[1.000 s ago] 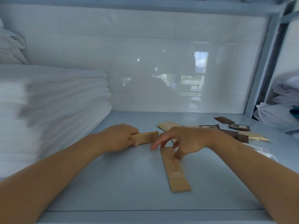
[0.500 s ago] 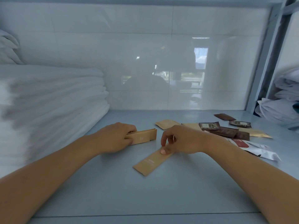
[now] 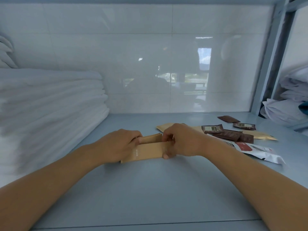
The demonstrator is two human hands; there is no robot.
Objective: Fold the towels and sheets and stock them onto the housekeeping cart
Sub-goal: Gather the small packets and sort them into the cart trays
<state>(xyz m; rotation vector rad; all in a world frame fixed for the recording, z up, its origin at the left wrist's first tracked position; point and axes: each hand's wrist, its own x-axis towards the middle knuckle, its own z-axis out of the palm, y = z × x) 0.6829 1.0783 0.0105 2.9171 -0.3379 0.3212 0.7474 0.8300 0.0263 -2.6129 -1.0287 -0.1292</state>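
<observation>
A tall stack of folded white towels (image 3: 50,104) fills the left side of the grey-blue shelf (image 3: 150,197). In the middle of the shelf my left hand (image 3: 118,145) and my right hand (image 3: 181,140) both grip a small bundle of tan paper packets (image 3: 148,150). The left hand holds the bundle's left end, the right hand pinches its right end, and the front packet lies flat against the others. More white linen (image 3: 286,104) is piled on the neighbouring shelf at the far right.
Loose sachets lie to the right of my hands: dark brown ones (image 3: 228,134), tan ones (image 3: 260,135) and a white one with a red label (image 3: 256,150). A white tiled wall (image 3: 166,64) closes the back. A grey metal upright (image 3: 273,64) stands at the right.
My right hand has slid the long tan packet leftwards and turned it to line up against the bundle in my left hand. Both hands now hold the bundle together.
</observation>
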